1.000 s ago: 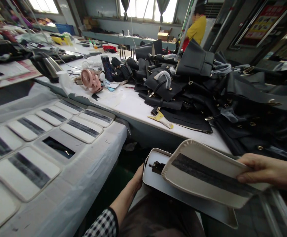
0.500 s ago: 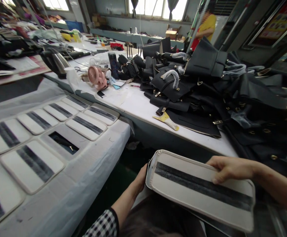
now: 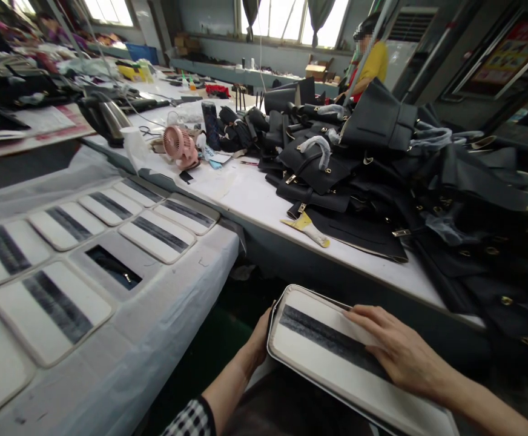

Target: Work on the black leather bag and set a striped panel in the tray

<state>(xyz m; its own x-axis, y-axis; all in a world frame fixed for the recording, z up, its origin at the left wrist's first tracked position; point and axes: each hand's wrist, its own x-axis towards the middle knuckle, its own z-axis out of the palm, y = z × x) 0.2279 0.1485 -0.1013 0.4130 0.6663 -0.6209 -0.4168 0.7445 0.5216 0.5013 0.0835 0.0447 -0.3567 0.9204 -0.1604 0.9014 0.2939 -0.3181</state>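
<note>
A pale rounded rectangular panel (image 3: 323, 345) with a dark lengthwise stripe lies tilted over my lap, on something black-edged beneath it. At its left end, my left hand (image 3: 260, 336) grips the edge; the fingers are partly hidden behind it. My right hand (image 3: 389, 345) rests on the upper face, fingers stretched out across the stripe and towards the far edge. To the left, several similar striped panels (image 3: 157, 235) lie on a paper-covered table (image 3: 173, 309). Among them is a grey piece with a rectangular opening (image 3: 114, 266), a dark item showing through.
A white worktable (image 3: 227, 188) runs across ahead, with a heap of black bags (image 3: 327, 163) at right. A pink fan (image 3: 180, 147), a kettle (image 3: 105, 118) and a yellow-stained scrap (image 3: 307, 229) are on it. A person in yellow (image 3: 375, 63) stands behind.
The panel has settled lower at its right end. My right hand has gone from pinching its far edge to lying spread on its face, further left. My left hand keeps its hold.
</note>
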